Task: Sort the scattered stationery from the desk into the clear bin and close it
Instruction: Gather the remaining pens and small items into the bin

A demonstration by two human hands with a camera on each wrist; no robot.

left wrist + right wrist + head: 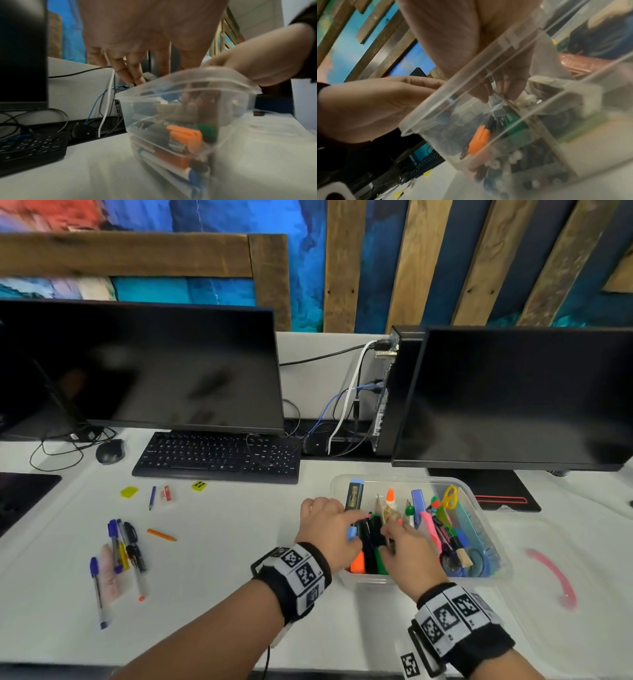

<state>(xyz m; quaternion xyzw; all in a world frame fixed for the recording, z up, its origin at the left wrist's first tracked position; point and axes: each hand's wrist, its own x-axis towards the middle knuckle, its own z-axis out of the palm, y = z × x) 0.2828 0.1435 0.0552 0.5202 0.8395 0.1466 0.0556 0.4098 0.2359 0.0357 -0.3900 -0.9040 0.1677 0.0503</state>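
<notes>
The clear bin [397, 478] stands open at mid-right of the desk, packed with markers, scissors, glue and tape. My left hand [356, 523] reaches over its left rim, fingers fairly straight and touching the markers inside [137, 75]. My right hand [388, 530] is inside the bin, and its curled fingertips pinch a thin wooden pencil [386, 513], seen through the bin wall [464, 79] in the right wrist view [501, 93]. Left on the desk lie a cluster of pens [125, 546], a blue pen [97, 590], an orange piece [161, 535], a short blue pencil [152, 497] and an eraser [166, 493].
The clear lid [555, 577] with a pink strip lies right of the bin. A keyboard [219, 455], mouse [109, 451], two monitors and a computer tower [394, 392] with cables line the back. Two small yellow pieces [129, 492] lie near the keyboard.
</notes>
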